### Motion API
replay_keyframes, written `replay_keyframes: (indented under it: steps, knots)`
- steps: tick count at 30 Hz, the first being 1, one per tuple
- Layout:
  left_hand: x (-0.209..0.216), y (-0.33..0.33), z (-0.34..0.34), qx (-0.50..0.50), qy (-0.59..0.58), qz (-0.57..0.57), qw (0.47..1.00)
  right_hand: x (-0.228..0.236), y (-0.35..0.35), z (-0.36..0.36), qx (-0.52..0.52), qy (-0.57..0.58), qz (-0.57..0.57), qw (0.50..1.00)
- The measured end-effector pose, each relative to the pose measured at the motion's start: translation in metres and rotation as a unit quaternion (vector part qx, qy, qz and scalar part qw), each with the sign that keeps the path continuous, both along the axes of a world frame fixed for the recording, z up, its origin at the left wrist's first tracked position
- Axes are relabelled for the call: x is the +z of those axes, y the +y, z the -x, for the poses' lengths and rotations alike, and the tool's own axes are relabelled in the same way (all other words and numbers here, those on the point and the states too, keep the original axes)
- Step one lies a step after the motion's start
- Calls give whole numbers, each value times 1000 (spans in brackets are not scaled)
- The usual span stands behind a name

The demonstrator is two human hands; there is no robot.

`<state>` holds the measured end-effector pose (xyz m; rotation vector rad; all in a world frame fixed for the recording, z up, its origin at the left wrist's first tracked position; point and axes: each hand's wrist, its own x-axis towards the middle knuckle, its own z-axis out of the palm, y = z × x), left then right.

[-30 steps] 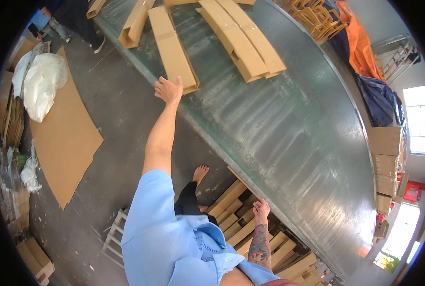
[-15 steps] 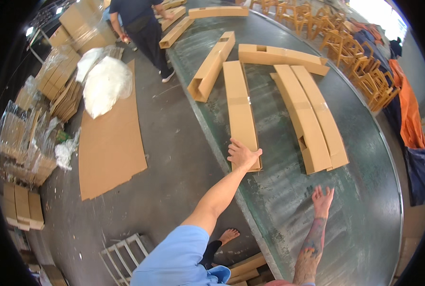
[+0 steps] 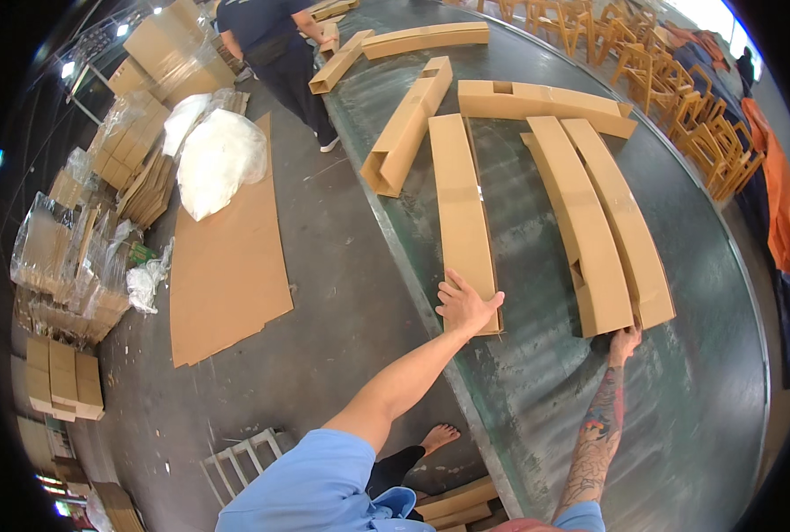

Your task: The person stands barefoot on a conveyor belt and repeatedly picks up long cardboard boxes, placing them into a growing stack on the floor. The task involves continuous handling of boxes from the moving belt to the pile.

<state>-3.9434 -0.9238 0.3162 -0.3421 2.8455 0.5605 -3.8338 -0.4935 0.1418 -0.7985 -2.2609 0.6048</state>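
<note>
A long, narrow cardboard box [image 3: 460,195] lies on the dark green table [image 3: 537,399], pointing away from me. My left hand [image 3: 468,308] rests on its near end with fingers spread and thumb toward its right edge. To the right, two more long boxes lie side by side: a left one [image 3: 581,213] with a cut-out near its near end, and a right one [image 3: 630,235]. My right hand [image 3: 624,344] is at their near ends, where they meet. Its fingers curl in at the left one's near corner, and the fingertips are partly hidden.
Farther up the table lie an open-ended box [image 3: 408,124], a crosswise box [image 3: 546,102] and several others. A person [image 3: 275,53] stands at the far left edge. Cardboard sheets [image 3: 231,275] with white plastic cover the floor at left. Wooden chairs [image 3: 688,115] line the right.
My right hand has moved forward from above the bare table to the near ends of the paired boxes. My left hand stays on its box. The far person has turned toward the table.
</note>
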Motion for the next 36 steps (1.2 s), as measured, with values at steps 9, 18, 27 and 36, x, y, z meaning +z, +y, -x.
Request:
replay_keyframes:
  steps: [9,18,27,36]
  knots:
    - [17,9,-26,-124,-7,-26,992,79,-209,-134,11,66,70,995]
    - [23,26,-104,-174,-52,-110,977,113,-208,-160,-93,-68,91,989]
    - [11,36,-112,-189,13,-96,977,99,-87,-43,-219,-15,112,969]
    - [25,36,-107,-200,-38,-104,973,115,-52,-6,-190,78,176,963]
